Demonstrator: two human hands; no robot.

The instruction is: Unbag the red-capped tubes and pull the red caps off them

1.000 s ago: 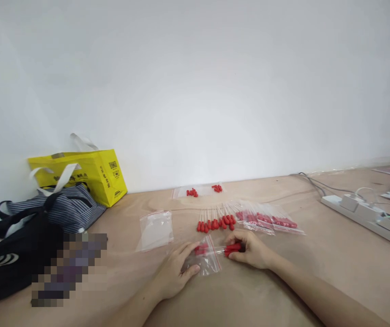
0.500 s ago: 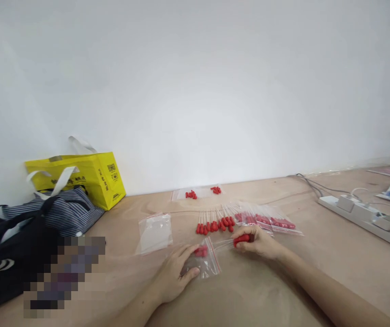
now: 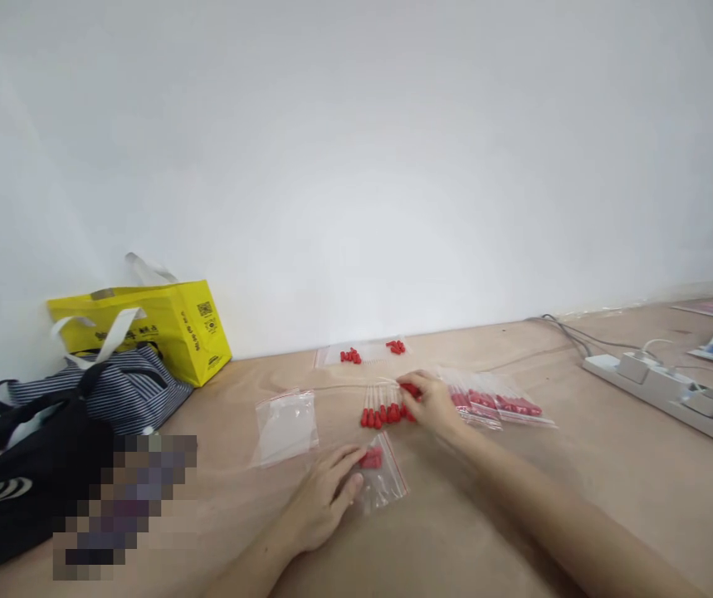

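My left hand (image 3: pixel 324 497) lies on the near-left part of a small clear zip bag (image 3: pixel 383 480) with a red seal line, fingers curled on it; a few red-capped pieces (image 3: pixel 371 458) sit inside. My right hand (image 3: pixel 432 402) reaches forward over a row of loose red-bulbed clear droppers (image 3: pixel 383 410), its fingers pinched on a red-bulbed dropper (image 3: pixel 410 388). Right of that hand lie filled bags of droppers (image 3: pixel 498 404).
A stack of empty zip bags (image 3: pixel 285 426) lies to the left. A bag with red caps (image 3: pixel 362 353) sits by the wall. A yellow tote (image 3: pixel 163 324), a striped bag (image 3: pixel 104 386) and a black bag (image 3: pixel 26 473) stand left. A power strip (image 3: pixel 673 397) lies right.
My right hand has left the bag's mouth and moved forward to the row of loose droppers. My left hand stays on the zip bag.
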